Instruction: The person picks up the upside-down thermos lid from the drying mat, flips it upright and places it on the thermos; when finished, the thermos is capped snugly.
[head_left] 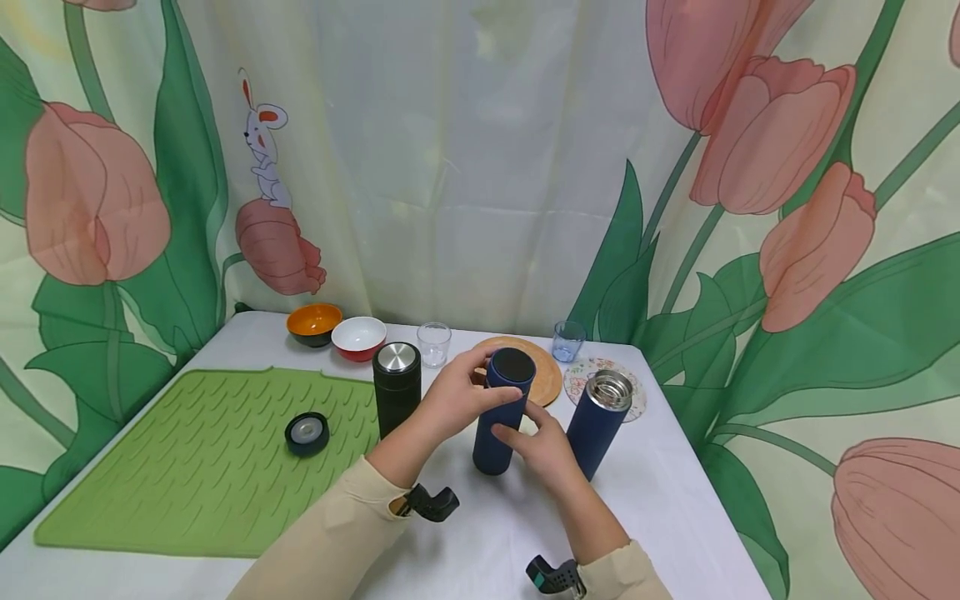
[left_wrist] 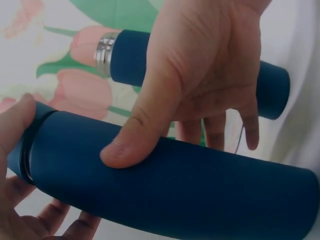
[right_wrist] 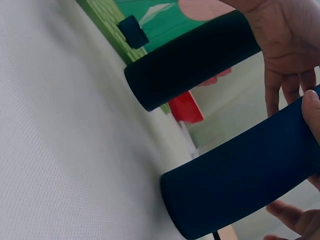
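A dark blue thermos (head_left: 493, 446) stands upright on the table between both hands. My left hand (head_left: 467, 396) grips its lid (left_wrist: 42, 112) from the left, thumb and fingers on either side; a thin dark seam shows below the lid in the left wrist view. My right hand (head_left: 546, 450) holds the body from the right, its thumb lying along the side. Just right of it stands a second blue thermos (head_left: 596, 429) without a lid, its steel mouth bare. A black thermos (head_left: 397, 392) with a silver-topped lid is left of the held one.
A round black lid (head_left: 307, 434) lies underside up on a green mat (head_left: 202, 467). Along the back stand an orange bowl (head_left: 314, 321), a red-and-white bowl (head_left: 359, 340), a clear glass (head_left: 434, 343), a wooden plate (head_left: 551, 379), a bluish glass (head_left: 567, 342) and a patterned plate (head_left: 636, 392).
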